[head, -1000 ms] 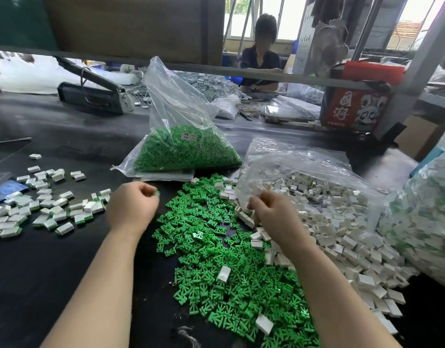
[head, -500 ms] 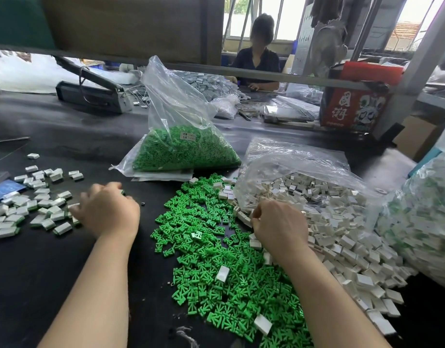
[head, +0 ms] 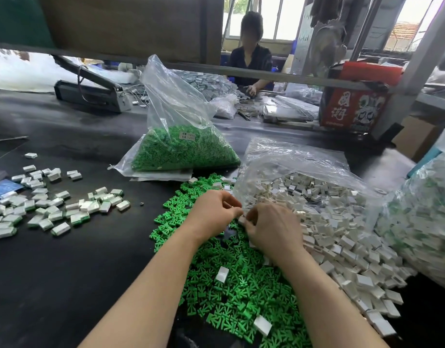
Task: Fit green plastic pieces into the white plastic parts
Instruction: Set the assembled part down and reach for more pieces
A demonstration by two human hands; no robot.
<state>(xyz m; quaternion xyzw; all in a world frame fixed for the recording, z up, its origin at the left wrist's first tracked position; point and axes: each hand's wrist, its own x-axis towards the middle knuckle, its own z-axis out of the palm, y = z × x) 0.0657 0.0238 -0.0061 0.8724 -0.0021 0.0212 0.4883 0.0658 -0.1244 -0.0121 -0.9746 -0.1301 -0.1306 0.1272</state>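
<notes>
Centre frame: left hand (head: 215,212) and right hand (head: 271,228) meet, fingers curled, pinching one white part (head: 241,219) between them above the green pieces (head: 241,285) heaped on the surface (head: 65,285).

Both hands are meeting over the loose green pieces (head: 231,285), the left hand (head: 214,212) and right hand (head: 271,227) curling around something small and white, too covered by fingers to identify. The label (head: 187,136) on the green bag is proving too small to read. Both forearms are running off the bottom edge.
</notes>
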